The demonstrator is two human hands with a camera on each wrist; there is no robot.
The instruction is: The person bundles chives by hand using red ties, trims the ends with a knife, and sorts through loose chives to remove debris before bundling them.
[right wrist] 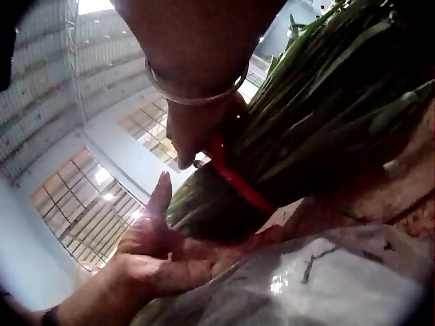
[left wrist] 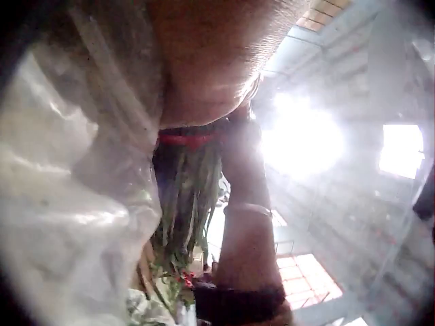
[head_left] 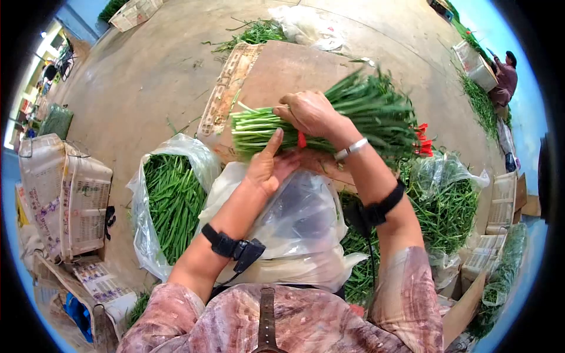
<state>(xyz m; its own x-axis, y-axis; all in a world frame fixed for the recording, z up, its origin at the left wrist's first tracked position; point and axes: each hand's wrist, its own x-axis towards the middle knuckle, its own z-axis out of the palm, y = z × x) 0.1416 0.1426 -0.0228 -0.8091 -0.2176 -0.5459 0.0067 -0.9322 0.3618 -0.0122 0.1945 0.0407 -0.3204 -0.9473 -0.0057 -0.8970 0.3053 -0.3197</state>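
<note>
A bunch of long green stalks (head_left: 376, 115) lies sideways before the body, pale stem ends left, leaves right. A red tie (head_left: 301, 139) (right wrist: 238, 182) crosses its middle, also visible in the left wrist view (left wrist: 187, 140). Curled over the bunch's top, the right hand (head_left: 312, 115) (right wrist: 200, 129) pinches the tie; its fingertips are partly hidden. The left hand (head_left: 268, 170) (right wrist: 163, 255) supports the bunch from the near side, thumb raised and fingers extended partly beneath it. More red ties (head_left: 422, 141) show by the leaf ends.
Beneath the bunch is a brown board (head_left: 294, 65) with a worn crate edge (head_left: 226, 88). Clear plastic covers the lap (head_left: 300, 217). Bags of greens stand left (head_left: 173, 206) and right (head_left: 444, 206). Crates (head_left: 85, 203) stack at far left; another person (head_left: 505, 79) is at far right.
</note>
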